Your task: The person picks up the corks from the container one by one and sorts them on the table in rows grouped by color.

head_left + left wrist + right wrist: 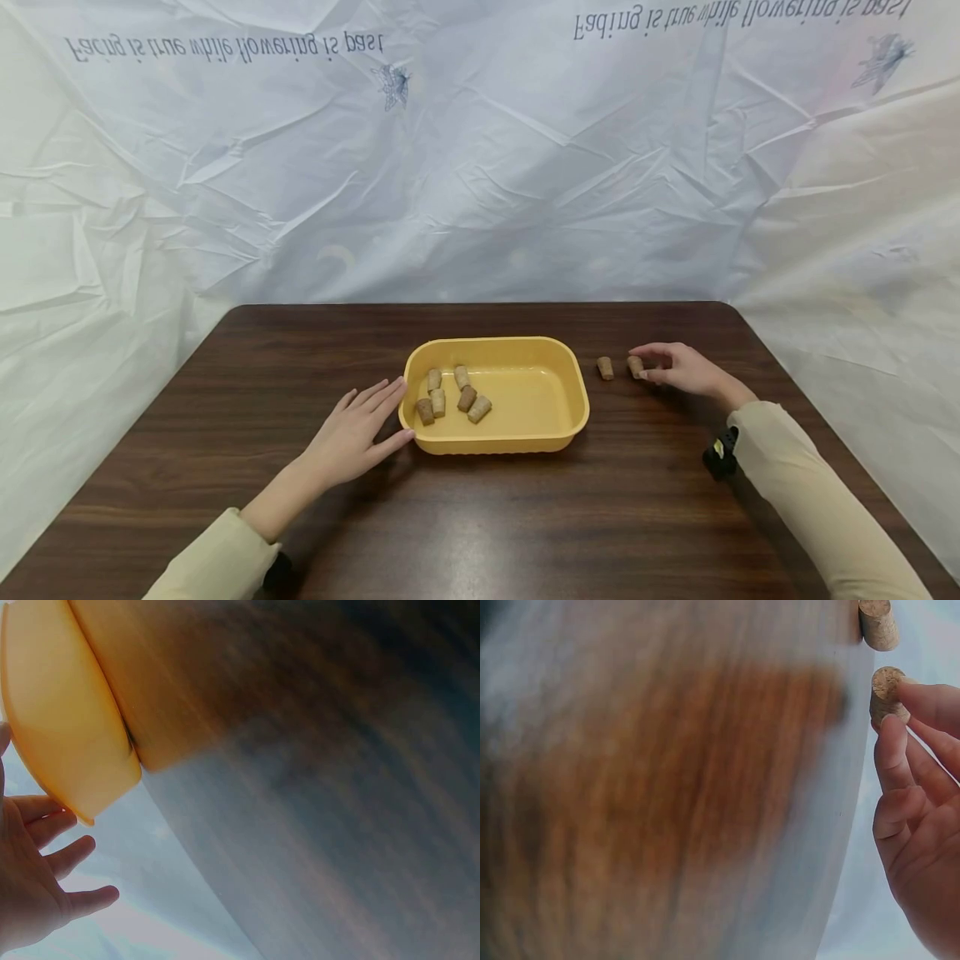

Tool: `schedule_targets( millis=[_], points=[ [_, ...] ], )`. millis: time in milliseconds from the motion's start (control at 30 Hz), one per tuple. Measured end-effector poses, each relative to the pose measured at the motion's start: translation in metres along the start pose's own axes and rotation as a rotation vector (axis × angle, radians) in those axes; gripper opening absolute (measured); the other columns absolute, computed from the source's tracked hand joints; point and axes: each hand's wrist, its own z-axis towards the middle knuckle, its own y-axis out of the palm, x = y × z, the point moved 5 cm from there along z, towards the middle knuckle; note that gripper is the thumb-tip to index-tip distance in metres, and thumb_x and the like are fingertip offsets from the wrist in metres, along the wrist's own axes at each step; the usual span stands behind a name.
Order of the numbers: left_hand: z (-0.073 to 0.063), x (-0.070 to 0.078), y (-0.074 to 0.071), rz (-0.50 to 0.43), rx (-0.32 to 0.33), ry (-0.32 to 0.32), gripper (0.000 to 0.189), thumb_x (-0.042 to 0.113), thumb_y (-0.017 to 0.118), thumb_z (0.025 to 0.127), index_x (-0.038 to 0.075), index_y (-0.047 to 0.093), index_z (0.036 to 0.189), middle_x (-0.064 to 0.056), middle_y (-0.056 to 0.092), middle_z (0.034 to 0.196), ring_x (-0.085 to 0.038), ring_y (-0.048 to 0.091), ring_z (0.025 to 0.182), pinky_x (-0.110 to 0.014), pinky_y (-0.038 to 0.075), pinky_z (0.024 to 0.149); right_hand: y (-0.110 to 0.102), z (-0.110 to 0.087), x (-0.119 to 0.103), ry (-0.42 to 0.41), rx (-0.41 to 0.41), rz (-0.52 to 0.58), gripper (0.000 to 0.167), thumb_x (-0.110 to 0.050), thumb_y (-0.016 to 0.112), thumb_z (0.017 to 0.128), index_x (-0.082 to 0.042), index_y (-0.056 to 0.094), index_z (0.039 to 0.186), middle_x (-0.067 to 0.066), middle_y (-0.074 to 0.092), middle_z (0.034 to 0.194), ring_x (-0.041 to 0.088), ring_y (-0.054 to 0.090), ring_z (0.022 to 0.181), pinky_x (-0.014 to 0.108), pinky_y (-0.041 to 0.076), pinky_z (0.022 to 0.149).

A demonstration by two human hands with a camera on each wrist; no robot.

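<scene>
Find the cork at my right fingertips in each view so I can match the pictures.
Head: the cork is right of centre, at the fingertips of the right hand.
Left wrist: not in this picture.
Right wrist: upper right, at the fingertips, with a second cork above it near the top edge.
Shared landmark: the wooden table, in all three views, though blurred in both wrist pictures.
</scene>
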Motion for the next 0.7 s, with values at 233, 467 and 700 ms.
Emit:
schedule_targets(
  millis=[233,467,700],
  points=[
    [0.0000,-0.0004,0.0008,0.001,0.002,0.002,0.067,0.052,0.045,0.086,0.007,0.038,0.135,-0.007,0.037,0.135,-0.025,0.032,0.123,-0.055,0.023,0.094,0.0003,0.0022,0.0043,0.025,0.001,0.002,0.040,-0.012,0.057,0.087,0.003,0.047,0.123,0.005,0.057,0.074,0.018,0.050,0.058,0.030,0.040,0.049],
    [-0.0007,-0.0007,0.0006,-0.004,-0.004,-0.004,0.067,0.053,0.044,0.086,0.008,0.037,0.135,-0.006,0.036,0.136,-0.024,0.032,0.123,-0.054,0.022,0.095,0.0020,0.0062,0.0058,0.032,-0.020,-0.025,0.039,-0.010,0.056,0.086,0.003,0.048,0.122,0.005,0.055,0.072,0.019,0.047,0.056,0.031,0.038,0.049],
    [-0.0007,-0.0010,0.0007,0.001,-0.005,-0.005,0.067,0.053,0.044,0.086,0.008,0.037,0.136,-0.007,0.036,0.136,-0.025,0.032,0.123,-0.054,0.022,0.094,0.0031,0.0098,0.0034,0.031,-0.029,-0.004,0.039,-0.008,0.056,0.086,0.003,0.048,0.122,0.008,0.057,0.086,0.018,0.046,0.057,0.032,0.038,0.052]
  ],
)
